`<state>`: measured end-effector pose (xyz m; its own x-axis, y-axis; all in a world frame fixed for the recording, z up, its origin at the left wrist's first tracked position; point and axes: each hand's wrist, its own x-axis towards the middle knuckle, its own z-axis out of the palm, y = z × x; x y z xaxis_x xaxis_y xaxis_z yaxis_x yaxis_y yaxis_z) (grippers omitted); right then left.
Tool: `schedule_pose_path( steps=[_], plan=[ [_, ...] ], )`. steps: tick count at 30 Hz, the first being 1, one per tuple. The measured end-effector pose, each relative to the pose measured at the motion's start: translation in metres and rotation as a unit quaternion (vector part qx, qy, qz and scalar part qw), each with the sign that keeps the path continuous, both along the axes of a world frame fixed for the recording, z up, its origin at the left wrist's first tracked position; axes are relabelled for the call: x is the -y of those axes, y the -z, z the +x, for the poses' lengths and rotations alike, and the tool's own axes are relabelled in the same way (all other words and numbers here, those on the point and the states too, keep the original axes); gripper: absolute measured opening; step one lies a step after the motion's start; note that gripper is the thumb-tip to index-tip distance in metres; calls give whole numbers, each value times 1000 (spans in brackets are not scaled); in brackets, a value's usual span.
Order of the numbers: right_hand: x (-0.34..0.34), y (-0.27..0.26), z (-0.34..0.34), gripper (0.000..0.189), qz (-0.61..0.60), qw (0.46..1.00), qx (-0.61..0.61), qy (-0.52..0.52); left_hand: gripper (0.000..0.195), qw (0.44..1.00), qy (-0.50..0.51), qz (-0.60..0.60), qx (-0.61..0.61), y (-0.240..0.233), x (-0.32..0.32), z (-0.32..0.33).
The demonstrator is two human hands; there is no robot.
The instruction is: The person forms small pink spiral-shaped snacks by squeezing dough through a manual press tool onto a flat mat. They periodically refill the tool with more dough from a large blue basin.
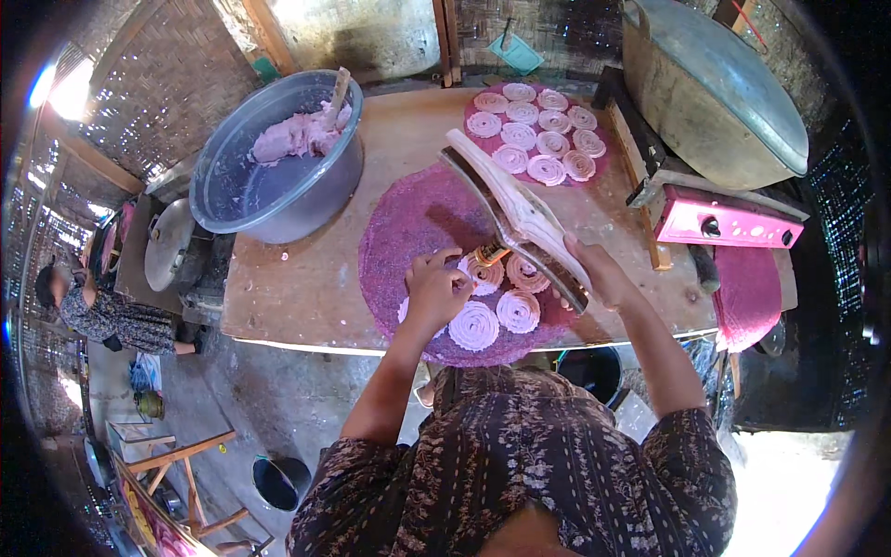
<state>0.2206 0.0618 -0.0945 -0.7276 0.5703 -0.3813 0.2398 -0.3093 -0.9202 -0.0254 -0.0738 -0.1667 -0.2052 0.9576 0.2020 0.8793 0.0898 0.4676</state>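
Note:
My right hand (600, 275) grips a hinged wooden hand press (518, 198), its two long arms smeared with pale dough. From its middle a small cylinder (491, 255) points down at a pink dough coil (486, 277) on a round purple mesh cloth (411, 223). Beside that coil is my left hand (437, 287), fingers bent; whether they pinch any dough I cannot make out. More flat spirals lie close by: one in front (474, 326), one to its right (518, 311), one under the press (527, 273). Another is partly covered by my left wrist.
A grey plastic tub (277, 150) holds pink dough and a wooden paddle (339, 94). Behind on the wooden table (299, 292) lies a second mesh round (534, 132) with several coils. A large lidded pot (710, 97) sits on a pink stove (727, 221). A person (111, 310) is far left.

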Motion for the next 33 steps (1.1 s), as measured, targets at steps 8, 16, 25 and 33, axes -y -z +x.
schedule_pose_path(
  steps=[8, 16, 25, 33],
  plan=[
    [0, -14, 10, 67, 28, 1000, -13, 5, 32, 969, -32, 78, 233, -16, -27, -27],
    [0, -41, -49, 68, -9, 982, 62, -177, 61, 466, 160, 291, 820, -108, -56, -90],
    [-34, -11, -134, 70, -8, 940, 129, -316, 43, 368, 97, 402, 833, -27, -54, -136],
    [-13, -48, -146, 72, 154, 908, 235, -311, 31, 324, 97, 448, 828, -30, -33, -143]
  ],
)
